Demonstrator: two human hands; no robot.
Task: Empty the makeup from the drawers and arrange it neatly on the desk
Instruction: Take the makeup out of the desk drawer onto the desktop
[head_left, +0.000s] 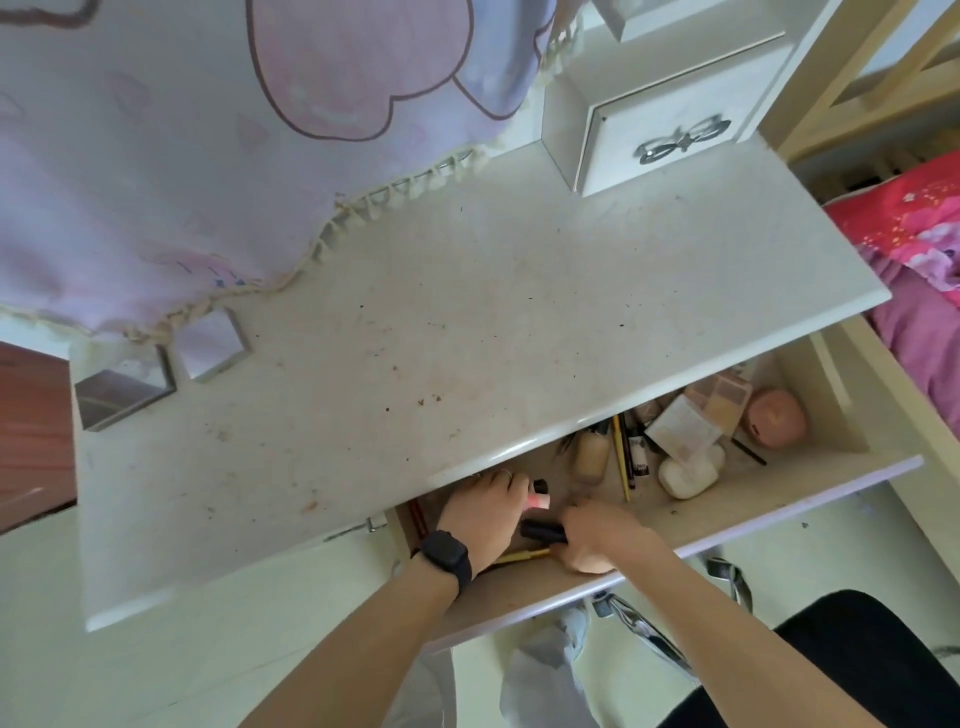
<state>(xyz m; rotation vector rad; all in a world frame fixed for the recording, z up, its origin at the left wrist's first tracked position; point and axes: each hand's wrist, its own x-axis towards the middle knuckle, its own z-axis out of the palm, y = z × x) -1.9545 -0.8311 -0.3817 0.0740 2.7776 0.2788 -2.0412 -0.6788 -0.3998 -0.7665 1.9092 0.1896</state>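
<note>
**Desk:** Where did the makeup lie?

**Photographer:** Under the stained cream desk top (467, 322), in the pulled-out cream wooden drawer (753, 522). A round pink object (776, 415), a white rounded lump (688, 475), a beige foundation bottle (591, 454) and yellow pencils (621, 457) lay loose toward its right. Two square mirrored compacts (124, 389) sat on the desk's far left, beside a fringed lilac cloth (156, 156).

**Desk:** And the hands?

**Photographer:** Both were in the drawer's left end. The left hand (480, 512), black watch (445, 557) on its wrist, had fingers curled round a pink-and-black tube (537, 496). The right hand (597, 538) had fingers clamped on a black cylindrical tube (543, 531), just beside it.
</note>
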